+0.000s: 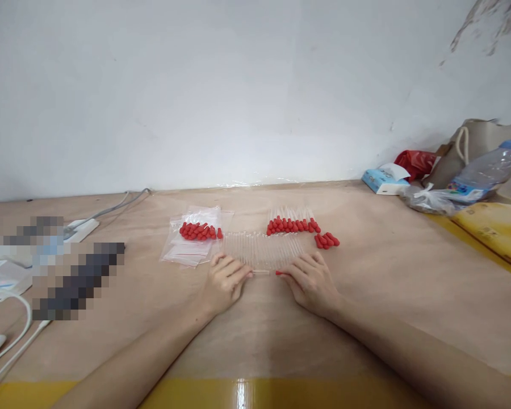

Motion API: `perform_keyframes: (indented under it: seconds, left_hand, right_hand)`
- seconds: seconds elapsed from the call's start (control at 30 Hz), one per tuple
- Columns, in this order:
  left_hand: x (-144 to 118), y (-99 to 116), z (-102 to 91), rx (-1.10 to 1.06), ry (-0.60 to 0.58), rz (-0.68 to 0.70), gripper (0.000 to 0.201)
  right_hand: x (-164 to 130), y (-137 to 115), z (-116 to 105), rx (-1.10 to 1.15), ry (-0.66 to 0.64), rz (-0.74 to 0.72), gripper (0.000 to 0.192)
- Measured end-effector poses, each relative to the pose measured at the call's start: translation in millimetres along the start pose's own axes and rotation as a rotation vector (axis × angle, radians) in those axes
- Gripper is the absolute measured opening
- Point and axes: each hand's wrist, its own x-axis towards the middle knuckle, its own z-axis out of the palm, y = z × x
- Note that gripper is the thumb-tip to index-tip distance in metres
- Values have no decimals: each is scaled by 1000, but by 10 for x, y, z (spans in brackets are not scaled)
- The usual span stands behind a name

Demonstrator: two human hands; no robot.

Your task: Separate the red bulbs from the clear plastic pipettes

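Clear glass tubes (pixel 262 250) lie in a fanned row on the brown table (pixel 366 295). Just in front of that row, the left hand (pixel 225 281) pinches one thin tube (pixel 262 272) while the right hand (pixel 310 281) grips a red cap (pixel 278 273) at its end. Loose red caps (pixel 327 240) sit right of the row, a bagged heap (pixel 199 230) left of it.

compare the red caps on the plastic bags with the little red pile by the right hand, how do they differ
The red caps on the plastic bags lie left of the clear tubes, above the left hand; the small red pile lies on the bare table, beyond the right hand. The bag heap looks bigger and longer; the small pile holds only a few. Both are loose, alike in red.
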Motion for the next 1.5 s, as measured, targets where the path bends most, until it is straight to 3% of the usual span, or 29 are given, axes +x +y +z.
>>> perform_keyframes:
  seconds: [0.2,0.3,0.4,0.6,0.7,0.8,0.93,1.03,1.27,1.4,1.5]
  left_hand:
    - [-47,-277,43,-78,110,-294,30]
    - [3,-399,75,5,150,-347,38]
    - [25,-507,89,38,158,-361,33]
    - [-9,-537,138,24,55,-393,25]
    - [-24,-477,99,-23,-17,-397,29]
    - [-34,-454,-35,-29,-163,-305,46]
    - [-51,-535,-207,-16,-421,-105,67]
    - [-73,-629,-212,-16,-506,-67,60]
    - [-101,-696,-109,-27,-441,-112,41]
    - [-99,-653,-122,-23,-361,-114,43]
    - [-95,-620,-116,-25,-302,-137,42]
  right_hand:
    - [-7,243,-15,324,104,149,21]
    - [43,352,-32,342,184,205,28]
    - [46,550,-84,279,251,376,29]
    - [-28,1025,-261,196,326,723,28]
    - [-46,1138,-331,197,284,824,30]
    - [-56,1157,-354,261,195,889,33]
    - [-59,1115,-348,349,87,855,30]
    - [-62,1088,-326,273,57,732,25]
    - [-120,1123,-218,12,1,513,21]
    - [-126,1100,-230,2,-8,502,24]
    - [-92,1114,-248,58,33,581,26]
